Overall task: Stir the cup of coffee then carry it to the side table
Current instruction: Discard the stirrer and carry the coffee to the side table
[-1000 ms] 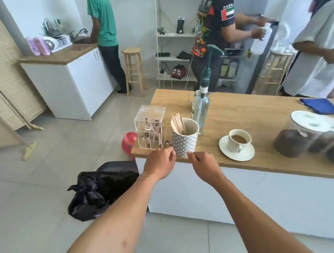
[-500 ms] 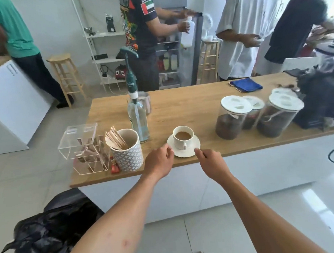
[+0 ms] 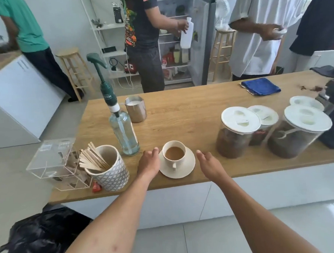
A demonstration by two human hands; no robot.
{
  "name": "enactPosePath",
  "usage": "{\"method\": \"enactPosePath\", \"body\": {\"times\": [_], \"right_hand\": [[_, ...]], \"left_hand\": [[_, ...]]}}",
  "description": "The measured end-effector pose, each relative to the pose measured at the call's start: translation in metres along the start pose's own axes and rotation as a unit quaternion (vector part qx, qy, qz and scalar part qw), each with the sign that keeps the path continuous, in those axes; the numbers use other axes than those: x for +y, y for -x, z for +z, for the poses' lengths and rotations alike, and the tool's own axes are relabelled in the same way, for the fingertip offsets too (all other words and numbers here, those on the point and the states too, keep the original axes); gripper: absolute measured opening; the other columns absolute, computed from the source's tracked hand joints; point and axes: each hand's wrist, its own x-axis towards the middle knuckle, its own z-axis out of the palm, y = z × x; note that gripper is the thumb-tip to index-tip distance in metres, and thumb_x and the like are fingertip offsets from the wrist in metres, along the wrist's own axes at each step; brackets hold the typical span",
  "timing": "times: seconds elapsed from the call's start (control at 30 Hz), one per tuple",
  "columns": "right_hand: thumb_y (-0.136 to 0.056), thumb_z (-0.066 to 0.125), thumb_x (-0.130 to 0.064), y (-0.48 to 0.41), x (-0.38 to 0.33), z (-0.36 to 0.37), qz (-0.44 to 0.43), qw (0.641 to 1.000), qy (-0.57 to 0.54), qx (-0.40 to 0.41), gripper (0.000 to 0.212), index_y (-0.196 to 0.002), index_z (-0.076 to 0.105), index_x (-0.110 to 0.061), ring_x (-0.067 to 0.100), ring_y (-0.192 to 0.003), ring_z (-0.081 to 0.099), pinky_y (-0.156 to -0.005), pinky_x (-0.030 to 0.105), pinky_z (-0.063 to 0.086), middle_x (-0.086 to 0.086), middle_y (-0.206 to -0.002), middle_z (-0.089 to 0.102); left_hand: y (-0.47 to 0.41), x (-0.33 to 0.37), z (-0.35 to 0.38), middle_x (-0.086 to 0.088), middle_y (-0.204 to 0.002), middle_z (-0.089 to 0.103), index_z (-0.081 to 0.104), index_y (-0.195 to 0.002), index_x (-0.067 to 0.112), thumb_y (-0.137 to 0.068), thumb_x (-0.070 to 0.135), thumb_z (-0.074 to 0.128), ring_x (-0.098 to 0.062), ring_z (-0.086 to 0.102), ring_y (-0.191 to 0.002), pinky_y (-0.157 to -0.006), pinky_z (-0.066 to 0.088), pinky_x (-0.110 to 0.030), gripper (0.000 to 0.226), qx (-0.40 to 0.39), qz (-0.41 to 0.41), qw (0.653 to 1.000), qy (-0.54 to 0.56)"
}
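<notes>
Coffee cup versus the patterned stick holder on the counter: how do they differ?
The coffee cup is plain cream, has a handle and sits on a saucer; the patterned stick holder is taller, has a grey diamond pattern and stands straight on the counter. The cup holds milky coffee; the holder holds wooden stir sticks leaning to one side. Both stand upright and open-topped near the front edge.

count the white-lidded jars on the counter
4, all at the counter's right end: front-left jar, one behind it, large front-right jar, and a rear lid mostly hidden. More may be hidden.
</notes>
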Motion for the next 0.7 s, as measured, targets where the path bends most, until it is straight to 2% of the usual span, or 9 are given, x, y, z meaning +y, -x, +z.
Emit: {"method": "enactPosePath", "body": {"times": [0.07,0.17,0.27,0.37,0.4,0.47,0.53,0.7], "right_hand": [[-0.103,0.03,-0.044,-0.013,-0.004,0.001,-0.008,1.0,0.0,-0.02,0.053,-0.111,0.056,0.001,0.025,-0.094,0.048,-0.08,0.034,0.035,0.009,-0.098,0.052],[-0.102,0.025,-0.049,-0.035,-0.003,0.007,-0.025,0.998,0.006,-0.055,0.06,-0.098,0.059,0.0,0.033,-0.097,0.056,-0.086,0.04,0.043,0.016,-0.1,0.06],[-0.101,0.024,-0.053,-0.052,0.0,0.014,-0.019,0.997,0.0,-0.071,0.065,-0.105,0.059,0.001,0.034,-0.101,0.058,-0.084,0.038,0.041,0.019,-0.107,0.064],[-0.102,0.025,-0.049,-0.062,-0.007,0.015,-0.006,0.997,0.006,-0.083,0.063,-0.106,0.06,0.003,0.028,-0.092,0.052,-0.079,0.035,0.036,0.017,-0.103,0.061],[-0.1,0.023,-0.055,-0.066,-0.009,0.017,-0.007,0.996,0.009,-0.088,0.067,-0.104,0.062,-0.001,0.029,-0.093,0.054,-0.079,0.035,0.037,0.016,-0.105,0.063],[-0.085,0.013,-0.076,-0.079,-0.007,0.027,0.011,0.996,0.016,-0.088,0.088,-0.1,0.066,-0.008,0.033,-0.099,0.059,-0.084,0.038,0.044,0.017,-0.107,0.066],[-0.068,0.002,-0.091,-0.096,0.003,0.039,0.042,0.996,0.042,-0.072,0.111,-0.107,0.066,-0.008,0.036,-0.106,0.058,-0.091,0.043,0.046,0.019,-0.111,0.064],[-0.066,0.0,-0.093,-0.093,-0.013,0.044,0.082,0.991,0.076,-0.066,0.123,-0.124,0.06,-0.002,0.039,-0.123,0.048,-0.105,0.049,0.038,0.024,-0.128,0.055]], "left_hand": [[-0.008,0.001,0.003,-0.014,-0.146,0.049,0.047,-0.139,0.009,-0.105,0.051,0.023,-0.034,0.046,-0.132,-0.099,0.036,-0.037,0.059,-0.011,-0.036,0.999,0.003],[-0.02,0.0,0.012,-0.012,-0.155,0.039,0.038,-0.149,0.015,-0.103,0.056,0.019,-0.034,0.041,-0.138,-0.11,0.036,-0.04,0.065,-0.019,-0.079,0.996,0.037],[-0.025,0.001,0.021,-0.014,-0.15,0.044,0.041,-0.148,0.016,-0.1,0.062,0.018,-0.036,0.048,-0.129,-0.106,0.044,-0.049,0.071,-0.015,-0.106,0.993,0.053],[-0.028,0.003,0.028,-0.015,-0.147,0.047,0.044,-0.146,0.015,-0.099,0.064,0.017,-0.036,0.051,-0.125,-0.103,0.046,-0.049,0.073,-0.007,-0.117,0.991,0.062],[-0.029,0.004,0.03,-0.015,-0.146,0.047,0.044,-0.146,0.014,-0.099,0.064,0.017,-0.036,0.051,-0.124,-0.103,0.046,-0.049,0.074,-0.008,-0.12,0.991,0.065],[-0.032,0.006,0.034,-0.016,-0.147,0.046,0.044,-0.146,0.014,-0.099,0.064,0.016,-0.036,0.05,-0.126,-0.104,0.045,-0.045,0.075,-0.009,-0.127,0.99,0.067],[-0.034,0.008,0.038,-0.017,-0.149,0.045,0.044,-0.146,0.013,-0.1,0.064,0.015,-0.035,0.047,-0.131,-0.104,0.041,-0.04,0.075,-0.003,-0.136,0.989,0.066],[-0.044,0.011,0.048,-0.022,-0.142,0.05,0.053,-0.138,0.005,-0.099,0.066,0.017,-0.037,0.048,-0.13,-0.109,0.039,-0.043,0.081,0.017,-0.165,0.984,0.067]]}}
